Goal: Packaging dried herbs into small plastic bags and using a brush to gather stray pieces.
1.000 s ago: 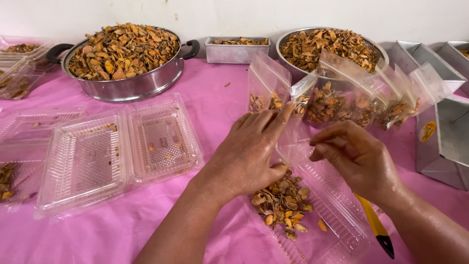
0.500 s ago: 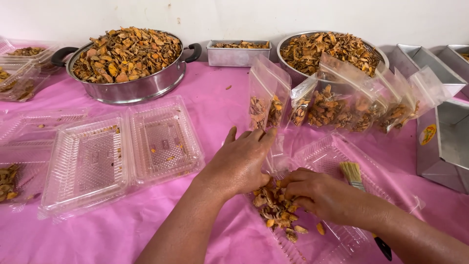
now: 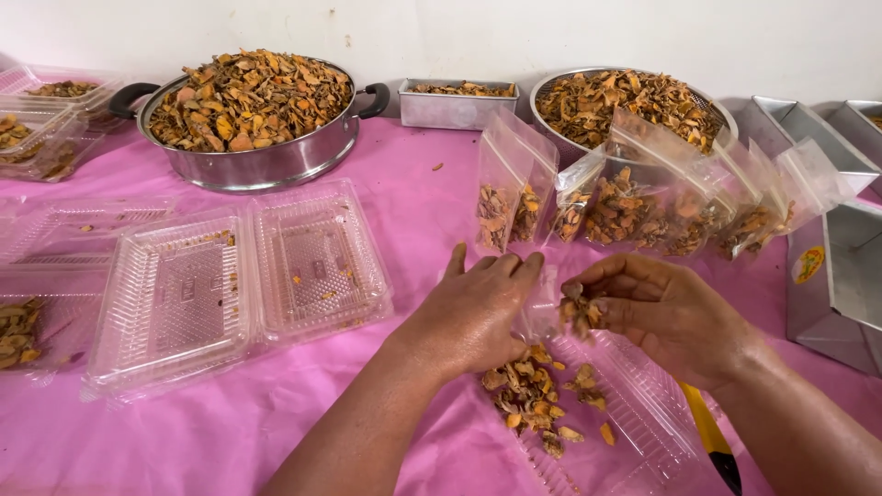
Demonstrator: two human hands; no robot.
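We note the open clamshell tray (image 3: 234,294) at left on the table cloth (image 3: 413,193), with stacked trays (image 3: 37,119) at the far left edge. Behind it stands the large pot (image 3: 253,152) heaped with dried slices; to its right, a small rectangular tin (image 3: 457,103), then a round bowl (image 3: 634,106) of slices. Filled pouches (image 3: 643,207) stand in a row before that bowl. Our left hand (image 3: 482,312) and right hand (image 3: 666,312) meet before the pouches, above a tray holding loose slices (image 3: 533,395). Metal tins (image 3: 831,276) sit at far right.
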